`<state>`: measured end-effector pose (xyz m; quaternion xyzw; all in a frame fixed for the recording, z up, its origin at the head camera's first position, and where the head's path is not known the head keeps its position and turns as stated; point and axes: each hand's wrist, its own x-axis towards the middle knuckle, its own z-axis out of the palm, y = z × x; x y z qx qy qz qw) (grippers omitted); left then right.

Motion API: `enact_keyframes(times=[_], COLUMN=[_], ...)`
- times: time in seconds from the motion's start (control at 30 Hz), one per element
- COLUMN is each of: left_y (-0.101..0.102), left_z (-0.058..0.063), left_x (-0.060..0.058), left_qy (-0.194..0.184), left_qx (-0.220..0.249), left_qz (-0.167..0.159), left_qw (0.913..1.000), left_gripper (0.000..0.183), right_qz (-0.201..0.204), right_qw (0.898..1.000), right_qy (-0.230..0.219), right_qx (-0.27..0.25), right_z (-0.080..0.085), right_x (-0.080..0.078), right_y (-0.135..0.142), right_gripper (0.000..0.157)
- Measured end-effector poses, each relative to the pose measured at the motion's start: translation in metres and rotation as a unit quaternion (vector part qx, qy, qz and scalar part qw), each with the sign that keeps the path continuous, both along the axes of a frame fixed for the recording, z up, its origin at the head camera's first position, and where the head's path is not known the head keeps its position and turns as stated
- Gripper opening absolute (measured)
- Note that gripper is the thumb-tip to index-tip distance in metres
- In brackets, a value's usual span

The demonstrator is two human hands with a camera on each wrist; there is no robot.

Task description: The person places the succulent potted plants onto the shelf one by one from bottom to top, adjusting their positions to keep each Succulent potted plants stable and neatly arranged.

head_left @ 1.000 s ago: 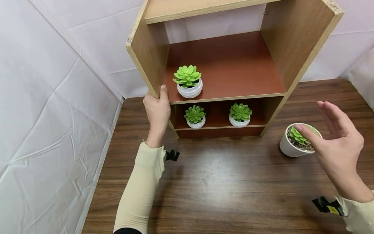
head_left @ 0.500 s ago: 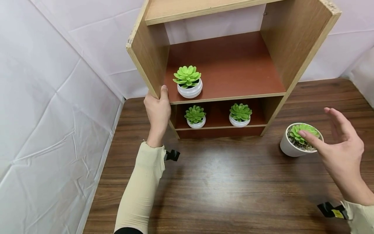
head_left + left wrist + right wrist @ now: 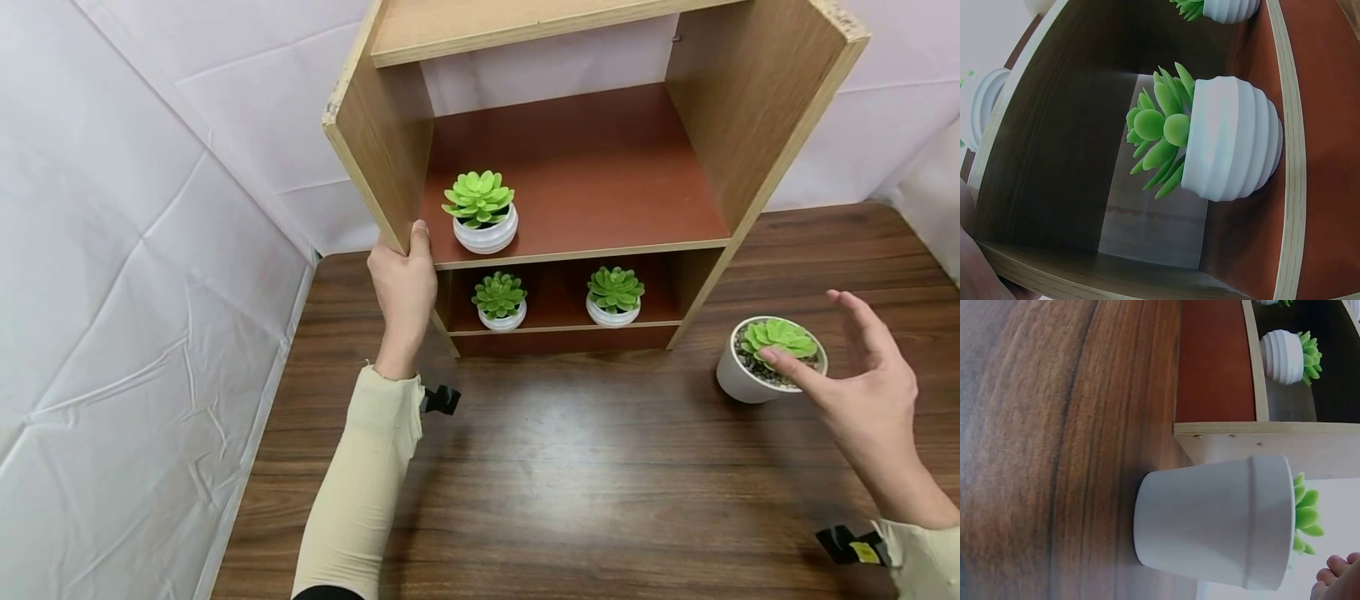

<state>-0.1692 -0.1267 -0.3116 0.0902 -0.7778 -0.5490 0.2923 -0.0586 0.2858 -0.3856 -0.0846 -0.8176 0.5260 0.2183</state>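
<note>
My left hand (image 3: 405, 287) grips the front edge of the left side panel of a wooden shelf unit (image 3: 780, 158), thumb on the inner side. To the unit's right, a larger white pot with a green succulent (image 3: 738, 375) stands upright on the table. My right hand (image 3: 870, 383) hovers beside and above that pot, thumb spread from the fingers, holding nothing; its thumb overlaps the plant in the head view. In the right wrist view the pot (image 3: 1210, 522) fills the middle, with fingertips (image 3: 1335, 572) at the lower right corner.
One small potted succulent (image 3: 483, 225) sits at the left of the middle shelf. Two more, a left one (image 3: 501, 312) and a right one (image 3: 615, 308), stand on the bottom shelf. White sheeting (image 3: 150, 333) lines the left and back of the brown wood table (image 3: 555, 500).
My right hand has moved slightly down and then a little left, staying next to the larger pot, which shows more of its plant. My left hand keeps its hold on the panel.
</note>
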Motion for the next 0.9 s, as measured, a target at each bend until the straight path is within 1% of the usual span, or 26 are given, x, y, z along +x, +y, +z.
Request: enact_keyframes(times=[0.17,0.4,0.57,0.8,0.9], left_y=[-0.001,-0.001,0.000,0.000,0.000], left_z=[0.000,0.000,0.000,-0.001,-0.002], left_x=[0.001,0.000,0.001,0.000,0.000], left_qy=[-0.003,-0.003,-0.008,0.008,0.012], left_qx=[0.001,-0.001,-0.004,-0.006,-0.008], left_qz=[0.001,-0.003,-0.005,0.000,0.001], left_qw=[1.0000,1.0000,0.9999,1.0000,0.9999], left_gripper=[0.024,0.027,0.028,0.027,0.027], right_qz=[0.009,0.018,0.012,0.006,0.010], right_qw=[1.000,0.999,0.999,0.999,0.999], right_qy=[0.006,0.032,0.025,0.009,0.008], right_qx=[-0.010,-0.027,-0.031,-0.036,-0.042], right_z=[-0.002,-0.007,-0.014,-0.020,-0.022], right_x=[0.000,-0.002,-0.003,-0.005,-0.005], right_y=[0.000,0.000,0.003,0.006,0.007], right_gripper=[0.087,0.086,0.087,0.089,0.090])
